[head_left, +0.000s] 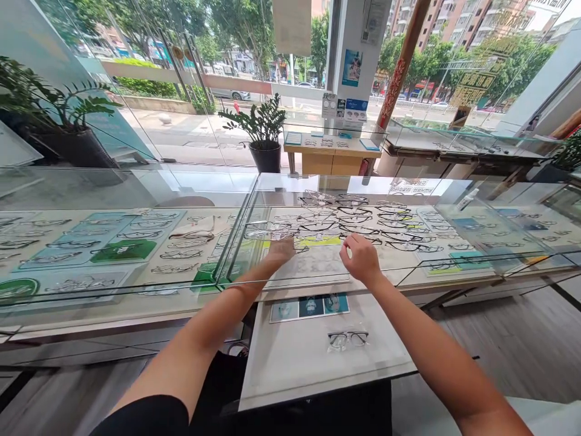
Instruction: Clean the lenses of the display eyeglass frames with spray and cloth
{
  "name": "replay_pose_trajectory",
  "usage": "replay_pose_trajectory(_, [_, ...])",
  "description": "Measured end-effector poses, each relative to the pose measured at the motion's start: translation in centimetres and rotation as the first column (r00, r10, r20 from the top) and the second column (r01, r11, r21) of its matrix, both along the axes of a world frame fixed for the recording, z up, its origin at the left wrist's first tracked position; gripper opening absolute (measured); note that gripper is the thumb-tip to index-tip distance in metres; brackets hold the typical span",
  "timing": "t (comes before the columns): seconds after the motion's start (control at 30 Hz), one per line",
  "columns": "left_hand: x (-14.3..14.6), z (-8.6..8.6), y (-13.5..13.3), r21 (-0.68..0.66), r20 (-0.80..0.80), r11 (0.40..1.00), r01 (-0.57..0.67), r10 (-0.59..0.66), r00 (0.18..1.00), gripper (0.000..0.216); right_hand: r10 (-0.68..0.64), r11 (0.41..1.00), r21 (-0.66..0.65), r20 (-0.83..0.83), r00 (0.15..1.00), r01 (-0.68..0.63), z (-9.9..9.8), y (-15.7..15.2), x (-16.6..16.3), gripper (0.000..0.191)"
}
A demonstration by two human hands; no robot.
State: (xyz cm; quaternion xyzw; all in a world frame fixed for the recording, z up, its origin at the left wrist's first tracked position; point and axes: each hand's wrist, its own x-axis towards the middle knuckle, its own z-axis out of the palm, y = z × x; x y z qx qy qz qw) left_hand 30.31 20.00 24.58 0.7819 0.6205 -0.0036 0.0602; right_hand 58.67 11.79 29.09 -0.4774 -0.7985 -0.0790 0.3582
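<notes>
Both my arms reach into a glass display case filled with rows of eyeglass frames. My left hand is inside the case, its fingers curled near a pair of glasses on the shelf; what it grips is hard to make out. My right hand is beside it, fingers bent and pinched over the clear tray of frames. A dark-framed pair of glasses in a clear bag lies on the white pulled-out shelf below my hands.
A strip of small photos lies on the white shelf. More glass counters with frames run left and right. Potted plants stand behind, with a wooden table and street windows beyond.
</notes>
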Motion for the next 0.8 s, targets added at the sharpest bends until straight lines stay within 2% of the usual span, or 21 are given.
replay_pose_trajectory(0.1, [0.5, -0.2, -2.7, -0.028, -0.052, 0.999, 0.025, -0.026, 0.998, 0.032, -0.002, 1.0, -0.008, 0.004, 1.0, 0.002, 0.0, 0.0, 0.1, 0.016])
replay_pose_trajectory(0.23, [0.6, 0.2, -8.0, -0.072, -0.021, 0.983, 0.167, -0.169, 0.985, 0.004, -0.001, 1.0, -0.014, 0.007, 1.0, 0.002, 0.0, 0.1, 0.2, 0.016])
replay_pose_trajectory(0.4, [0.5, 2.3, -14.7, -0.163, 0.07, 0.937, 0.31, -0.302, 0.951, 0.006, 0.002, 1.0, -0.023, -0.01, 1.0, -0.002, 0.0, 0.0, 0.3, 0.016])
replay_pose_trajectory(0.5, [0.7, 4.5, -17.7, -0.201, 0.135, 0.903, 0.38, -0.358, 0.924, 0.007, 0.004, 1.0, -0.025, -0.02, 1.0, -0.005, 0.0, 0.0, 0.4, 0.016])
replay_pose_trajectory(0.63, [1.3, 8.4, -20.3, -0.233, 0.22, 0.857, 0.46, -0.414, 0.883, 0.014, 0.006, 1.0, -0.024, -0.032, 0.999, -0.007, 0.0, 0.0, 0.5, 0.015])
replay_pose_trajectory(0.73, [1.4, 12.1, -20.6, -0.207, 0.253, 0.848, 0.488, -0.436, 0.864, 0.015, 0.001, 1.0, -0.02, -0.028, 1.0, -0.001, 0.0, -0.1, 0.5, 0.015])
replay_pose_trajectory(0.8, [1.1, 14.7, -19.7, -0.154, 0.237, 0.866, 0.476, -0.435, 0.869, 0.013, -0.004, 1.0, -0.015, -0.023, 1.0, 0.003, 0.0, -0.1, 0.5, 0.015])
